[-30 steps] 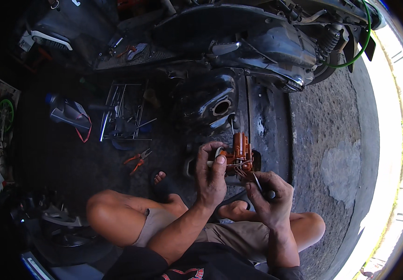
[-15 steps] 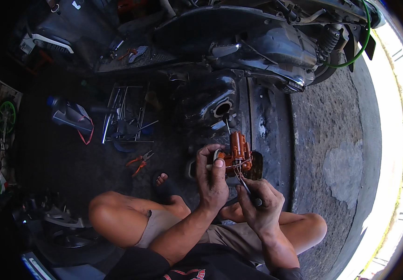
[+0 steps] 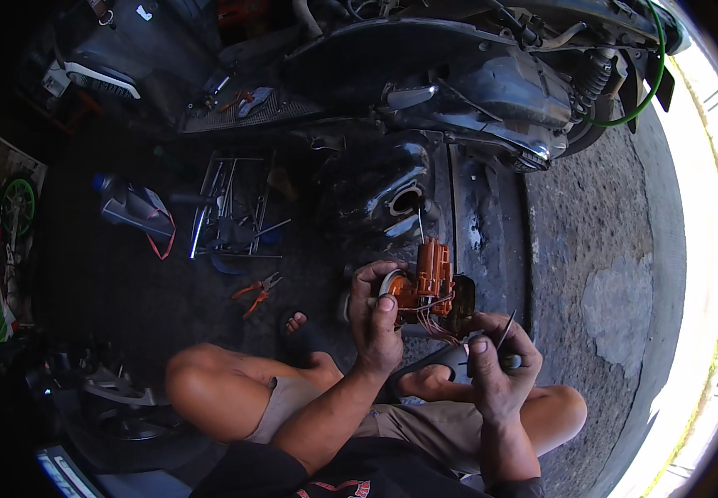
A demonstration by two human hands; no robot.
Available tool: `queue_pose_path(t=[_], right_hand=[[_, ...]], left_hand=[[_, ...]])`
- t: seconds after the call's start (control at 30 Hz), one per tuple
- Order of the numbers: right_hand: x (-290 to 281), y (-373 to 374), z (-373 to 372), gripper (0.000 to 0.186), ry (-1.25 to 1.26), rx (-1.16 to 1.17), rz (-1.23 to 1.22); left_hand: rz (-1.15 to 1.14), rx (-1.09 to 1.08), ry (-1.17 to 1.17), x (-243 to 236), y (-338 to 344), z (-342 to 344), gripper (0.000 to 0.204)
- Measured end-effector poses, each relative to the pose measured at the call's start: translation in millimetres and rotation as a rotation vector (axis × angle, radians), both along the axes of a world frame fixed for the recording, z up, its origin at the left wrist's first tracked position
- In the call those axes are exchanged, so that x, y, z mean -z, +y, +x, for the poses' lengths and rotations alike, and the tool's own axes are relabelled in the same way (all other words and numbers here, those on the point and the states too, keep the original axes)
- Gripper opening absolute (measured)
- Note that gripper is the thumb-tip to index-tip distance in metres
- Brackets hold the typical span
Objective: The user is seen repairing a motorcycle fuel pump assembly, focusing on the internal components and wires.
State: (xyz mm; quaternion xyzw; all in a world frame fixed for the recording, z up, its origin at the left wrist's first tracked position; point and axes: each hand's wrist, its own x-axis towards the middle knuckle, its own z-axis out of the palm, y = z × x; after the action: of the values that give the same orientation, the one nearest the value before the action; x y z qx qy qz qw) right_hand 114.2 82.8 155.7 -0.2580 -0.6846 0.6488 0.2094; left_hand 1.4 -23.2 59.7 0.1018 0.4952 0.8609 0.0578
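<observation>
My left hand is closed round the round base of an orange fuel pump unit, its thumb pressed on the near side. A thin float arm sticks up from the unit toward the tank. Thin wires run from its lower side to the fingertips of my right hand. That hand is closed on a small screwdriver, whose thin shaft points up and away from the pump. Whether the right fingertips also pinch the wire ends is hard to make out.
Just beyond the pump lies a black fuel tank with a round opening. A motorcycle stands across the back. To the left are orange-handled pliers, a rack of tools and a grey bottle.
My right hand has moved right, away from the pump, and the screwdriver tip has left the wires. The wires now stretch toward that hand. The left hand keeps its hold.
</observation>
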Motion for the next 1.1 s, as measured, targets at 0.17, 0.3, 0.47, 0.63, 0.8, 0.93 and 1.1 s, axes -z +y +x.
queue_pose_path(t=[0.17,0.3,0.47,0.63,0.8,0.93,1.1], right_hand=[[12.9,23.8,-2.5,0.034,-0.017,0.06,-0.287],[62.8,33.6,-7.4,0.03,-0.006,0.159,-0.734],[100.9,25.3,0.8,0.025,-0.038,0.039,-0.971],[103.0,21.8,-3.5,0.026,0.077,0.047,-1.141],[90.2,23.1,-7.0,0.028,0.086,-0.01,-0.909],[62.6,17.2,-11.8,0.038,0.003,-0.093,-0.563],[33.5,10.2,-27.8,0.058,-0.148,-0.179,-0.435]], left_hand=[[0.145,0.095,-0.124,-6.7,-0.4,-1.3,0.054],[0.204,0.118,-0.187,-4.8,-1.3,-2.4,0.053],[0.241,0.133,-0.21,0.1,-2.8,-5.3,0.05],[0.336,0.182,-0.37,-1.5,-5.1,-7.3,0.047],[0.404,0.232,-0.532,11.8,-9.0,-7.0,0.044],[0.346,0.206,-0.426,9.6,-2.9,-4.5,0.043],[0.257,0.188,-0.226,10.2,-0.4,-1.4,0.046]])
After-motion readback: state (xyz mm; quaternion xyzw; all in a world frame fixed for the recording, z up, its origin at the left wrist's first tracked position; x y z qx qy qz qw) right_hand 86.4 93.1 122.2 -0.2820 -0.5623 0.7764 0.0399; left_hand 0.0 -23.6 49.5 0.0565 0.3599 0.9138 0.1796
